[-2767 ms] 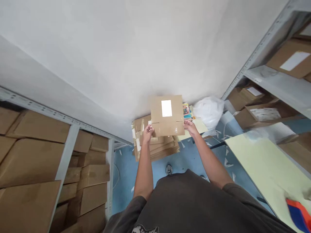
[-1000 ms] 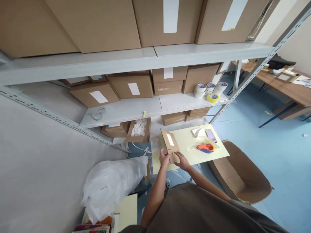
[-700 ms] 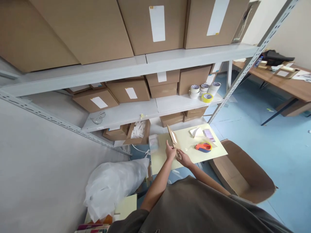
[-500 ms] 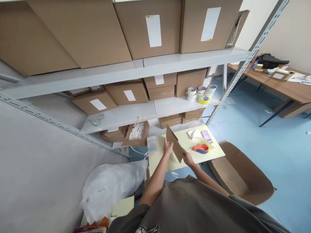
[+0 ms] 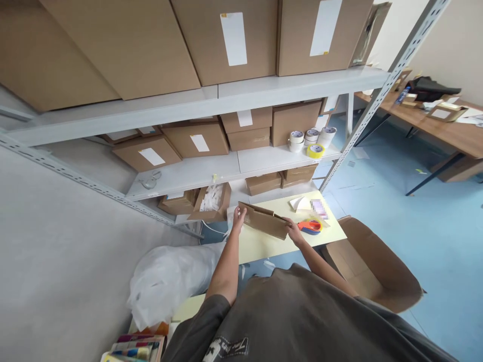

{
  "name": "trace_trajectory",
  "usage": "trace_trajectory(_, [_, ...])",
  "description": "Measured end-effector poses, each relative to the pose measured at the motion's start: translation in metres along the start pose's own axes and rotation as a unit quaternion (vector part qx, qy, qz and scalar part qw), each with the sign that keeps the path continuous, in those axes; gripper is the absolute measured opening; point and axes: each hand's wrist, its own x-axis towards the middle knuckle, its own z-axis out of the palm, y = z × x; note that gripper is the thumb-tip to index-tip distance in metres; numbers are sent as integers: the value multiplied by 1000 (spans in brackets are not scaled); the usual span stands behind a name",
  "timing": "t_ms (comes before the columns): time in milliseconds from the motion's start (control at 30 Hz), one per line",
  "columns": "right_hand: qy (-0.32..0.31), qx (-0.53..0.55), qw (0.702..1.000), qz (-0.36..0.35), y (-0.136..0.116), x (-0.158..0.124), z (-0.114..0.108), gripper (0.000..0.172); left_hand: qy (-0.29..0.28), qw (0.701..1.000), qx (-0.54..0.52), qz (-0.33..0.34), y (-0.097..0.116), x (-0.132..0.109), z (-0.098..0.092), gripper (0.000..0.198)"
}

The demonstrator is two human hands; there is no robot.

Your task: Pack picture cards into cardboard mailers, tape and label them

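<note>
A flattened brown cardboard box [image 5: 263, 221] is held above the pale yellow tabletop [image 5: 256, 251], its long side now running left to right. My left hand [image 5: 239, 218] grips its left end, and my right hand [image 5: 293, 231] grips the right end. Close to my right hand lies a tape dispenser [image 5: 310, 227] in orange and blue with a yellow roll. Behind it on the tabletop are a curled white paper [image 5: 300, 203] and a purple-and-white item [image 5: 319, 208], partly blurred.
Grey metal shelving [image 5: 264, 93] with cardboard boxes stands ahead; tape rolls [image 5: 296, 141] sit on its middle shelf. An open box of white pieces [image 5: 213, 198] is at left. A large open carton [image 5: 377, 266] stands on the floor at right. A white plastic bag [image 5: 166, 281] lies lower left.
The cardboard has turned from nearly end-on to broadside. My left hand has moved left with its end, and my hands are farther apart. The view has shifted slightly.
</note>
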Motion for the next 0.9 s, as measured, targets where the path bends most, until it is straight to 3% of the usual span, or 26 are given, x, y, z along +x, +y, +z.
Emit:
trace_trajectory(200, [-8, 64, 998, 23, 1, 18, 36, 80, -5, 999, -20, -37, -21, -26, -26, 88])
trace_trajectory(400, [-31, 74, 995, 59, 27, 17, 57, 94, -48, 997, -40, -46, -46, -49, -39, 88])
trace_trajectory(567, [-11, 32, 996, 78, 44, 16, 50, 96, -13, 996, -28, -88, -51, -47, -35, 101])
trace_trajectory(767, [-36, 44, 995, 81, 37, 14, 30, 95, 0, 996, -11, -85, -56, -38, -33, 109])
trace_trajectory(900, [-43, 29, 997, 63, 36, 9, 37, 89, -11, 997, -9, -79, -61, -34, -35, 109])
